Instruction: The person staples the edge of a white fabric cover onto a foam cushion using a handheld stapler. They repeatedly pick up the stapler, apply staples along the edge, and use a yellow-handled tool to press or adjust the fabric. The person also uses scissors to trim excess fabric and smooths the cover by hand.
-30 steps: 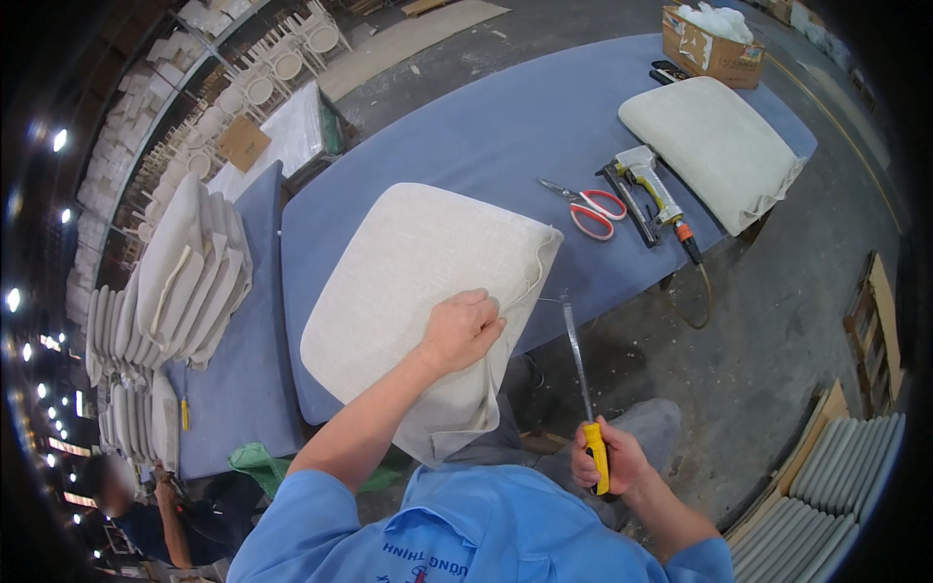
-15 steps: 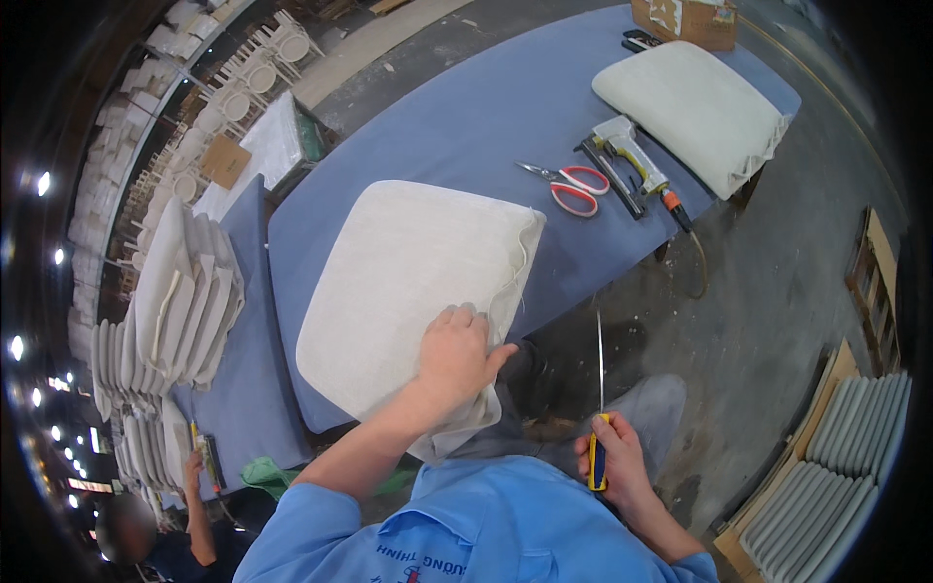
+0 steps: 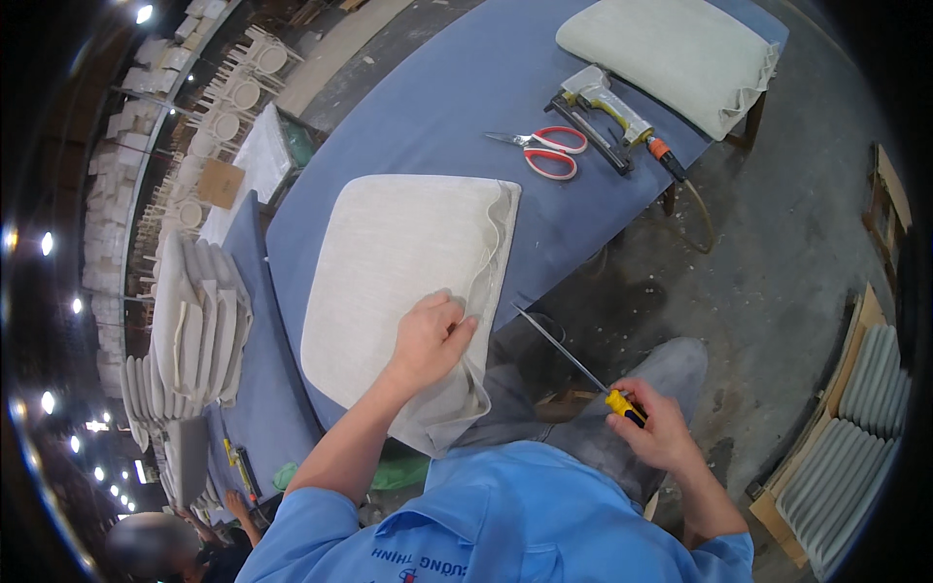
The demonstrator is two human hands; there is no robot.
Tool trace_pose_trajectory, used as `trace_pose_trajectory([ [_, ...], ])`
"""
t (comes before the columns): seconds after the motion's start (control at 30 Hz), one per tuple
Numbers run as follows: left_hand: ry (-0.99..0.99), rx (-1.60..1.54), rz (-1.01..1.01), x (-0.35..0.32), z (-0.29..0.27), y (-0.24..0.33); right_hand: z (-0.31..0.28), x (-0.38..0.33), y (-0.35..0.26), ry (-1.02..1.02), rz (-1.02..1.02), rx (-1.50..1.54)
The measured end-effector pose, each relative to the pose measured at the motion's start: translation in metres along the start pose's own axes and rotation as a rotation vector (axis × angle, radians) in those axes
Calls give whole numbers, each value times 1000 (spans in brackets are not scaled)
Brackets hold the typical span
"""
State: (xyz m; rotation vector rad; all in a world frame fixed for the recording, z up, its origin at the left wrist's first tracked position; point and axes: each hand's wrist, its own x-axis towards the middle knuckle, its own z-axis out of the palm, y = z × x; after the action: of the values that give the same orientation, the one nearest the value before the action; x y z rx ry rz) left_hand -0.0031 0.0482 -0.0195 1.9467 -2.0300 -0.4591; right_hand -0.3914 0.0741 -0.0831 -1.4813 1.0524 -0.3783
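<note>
A pale seat cushion [image 3: 389, 243] lies on the blue-covered table, its loose fabric edge hanging in folds along the right side. My left hand [image 3: 431, 340] rests on the cushion's near right part, fingers curled in at the fabric edge and thumb against them. In my right hand [image 3: 656, 425] is a screwdriver [image 3: 569, 355] with a yellow and dark handle, held above my leg. Its long thin shaft slants up and left, the tip close to the table's edge and apart from the cushion.
Red-handled scissors [image 3: 552, 153] and a staple gun [image 3: 612, 107] with a hose lie beyond the cushion. Another cushion [image 3: 671, 58] sits at the far right of the table [image 3: 418, 117]. Cushion stacks [image 3: 209, 321] stand left, more [image 3: 826, 496] at lower right. Another person works at lower left.
The screwdriver has swung from upright to slanting left, its tip nearer the cushion. My left hand's fingers have curled in from lying flat. The view has shifted slightly.
</note>
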Motion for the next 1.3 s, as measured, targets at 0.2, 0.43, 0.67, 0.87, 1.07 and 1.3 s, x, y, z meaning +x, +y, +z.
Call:
trace_pose_trajectory([
  [0.2, 48, 85, -41, 9, 3, 14, -10, 13, -4, 34, -133, -132],
  [0.43, 135, 45, 41, 6, 11, 1, -17, 22, -31, 41, -181, -263],
  [0.67, 163, -67, 35, 6, 16, -9, -25, 24, -54, 82, -236, -383],
  [0.87, 174, -101, 41, 5, 17, -15, -35, 26, -83, 114, -340, -618],
  [1.07, 168, -127, 36, 5, 16, -18, -36, 25, -127, 139, -430, -908],
  [1.3, 158, -134, 41, 4, 15, -17, -34, 24, -182, 9, -456, -1218],
])
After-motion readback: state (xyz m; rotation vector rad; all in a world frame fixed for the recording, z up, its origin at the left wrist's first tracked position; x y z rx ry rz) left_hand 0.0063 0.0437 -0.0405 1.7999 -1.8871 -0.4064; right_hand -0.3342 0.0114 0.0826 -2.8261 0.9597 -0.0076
